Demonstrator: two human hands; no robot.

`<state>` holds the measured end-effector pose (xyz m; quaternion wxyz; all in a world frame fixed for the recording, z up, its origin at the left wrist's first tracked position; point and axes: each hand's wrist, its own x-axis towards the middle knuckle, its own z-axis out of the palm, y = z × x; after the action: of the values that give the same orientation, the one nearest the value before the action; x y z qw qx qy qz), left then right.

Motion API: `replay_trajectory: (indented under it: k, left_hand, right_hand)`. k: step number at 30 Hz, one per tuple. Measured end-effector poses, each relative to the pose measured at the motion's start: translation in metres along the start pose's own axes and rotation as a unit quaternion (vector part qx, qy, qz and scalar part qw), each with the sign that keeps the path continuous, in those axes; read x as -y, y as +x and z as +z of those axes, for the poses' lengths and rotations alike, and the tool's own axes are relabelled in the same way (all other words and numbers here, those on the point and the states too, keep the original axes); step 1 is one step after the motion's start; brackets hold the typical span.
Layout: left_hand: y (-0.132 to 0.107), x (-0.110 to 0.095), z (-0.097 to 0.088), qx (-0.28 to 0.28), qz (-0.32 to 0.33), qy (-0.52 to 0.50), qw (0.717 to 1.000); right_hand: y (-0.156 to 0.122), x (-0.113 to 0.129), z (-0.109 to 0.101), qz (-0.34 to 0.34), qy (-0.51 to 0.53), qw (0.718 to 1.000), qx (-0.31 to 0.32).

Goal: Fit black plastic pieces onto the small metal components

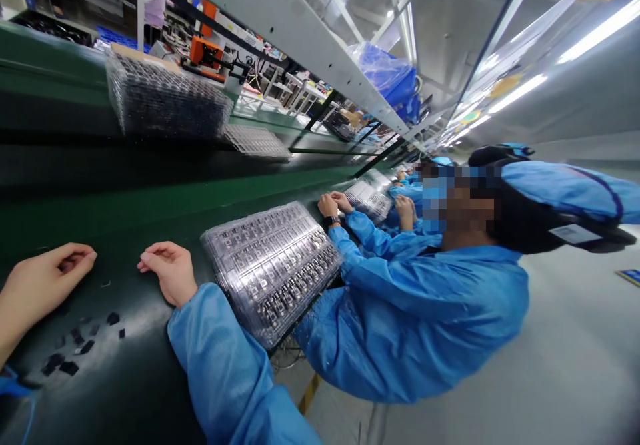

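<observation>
On the dark tabletop (135, 371), the right hand (169, 273) rests in a loose, empty grip. The left hand (47, 285) is curled (possibly pinching something; unclear). Black chips (75, 350) lie nearest the left, with the parts tray (273, 268) just beside the right.

Stacked clear trays (165, 101) sit on the green belt (50, 78), a blue-coated person (425, 311) alongside.

The left hand (47, 278) and right hand (167, 271) rest side by side on the bench (130, 378). Small chips (75, 348) lie nearer the body, below the left hand. A tray stack (273, 268) sits just right of the right hand, with a co-worker's hands (335, 203) at its far edge, perhaps touching it. A taller tray pile (165, 98) stands behind them.
</observation>
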<state>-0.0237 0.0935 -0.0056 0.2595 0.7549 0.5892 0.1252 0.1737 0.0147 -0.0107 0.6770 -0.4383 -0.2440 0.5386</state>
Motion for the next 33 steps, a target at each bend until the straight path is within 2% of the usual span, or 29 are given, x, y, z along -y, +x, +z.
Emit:
replay_trajectory:
  k: [19, 33]
  left_hand:
    - [-0.0014, -0.0026, -0.0016, 0.002, -0.017, -0.005, 1.0]
    - [0.0037, 0.0066, 0.0045, -0.003, -0.016, -0.021, 1.0]
  right_hand:
    - [-0.0008, -0.0031, -0.0023, 0.001, 0.007, 1.0, 0.021]
    - [-0.0006, -0.003, -0.0023, -0.006, 0.012, 1.0, 0.014]
